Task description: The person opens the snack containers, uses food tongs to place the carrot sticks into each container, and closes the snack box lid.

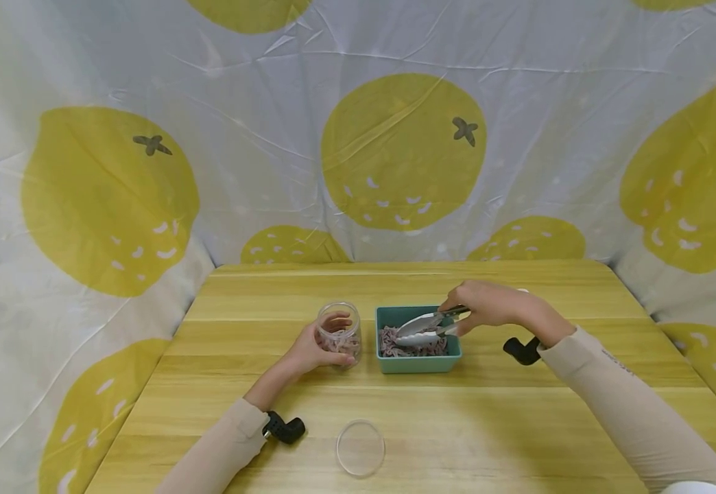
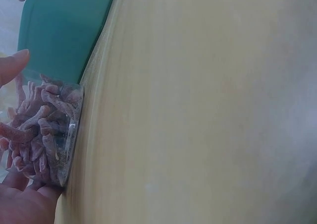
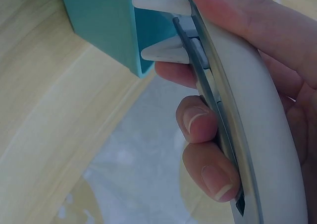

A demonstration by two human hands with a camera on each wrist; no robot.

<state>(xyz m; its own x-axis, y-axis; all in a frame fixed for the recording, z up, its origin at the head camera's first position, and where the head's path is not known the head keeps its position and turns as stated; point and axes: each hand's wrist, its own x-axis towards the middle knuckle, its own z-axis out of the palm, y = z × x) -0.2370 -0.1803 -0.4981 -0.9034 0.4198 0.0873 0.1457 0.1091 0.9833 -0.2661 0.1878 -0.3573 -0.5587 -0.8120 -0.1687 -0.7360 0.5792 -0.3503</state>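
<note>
My left hand [image 1: 304, 351] grips a clear round jar [image 1: 348, 317], which stands on the table with its mouth open. Pale pinkish strips [image 2: 37, 127] fill its lower part; the left wrist view shows thumb and fingers on opposite sides of it. Just to the right is a teal rectangular box [image 1: 421, 366] holding a heap of similar strips [image 1: 404, 348]. My right hand [image 1: 487, 305] holds metal tongs [image 1: 420, 324] with light handles, fingers curled round them in the right wrist view. The tongs' spread tips are down inside the box at the strips.
A clear round lid [image 1: 361, 449] lies nearer the front of the wooden table [image 1: 259, 384]. Behind the table hangs a pale cloth [image 1: 259, 137] printed with yellow fruit. Black wrist-worn devices [image 1: 285, 429] sit at both sleeves.
</note>
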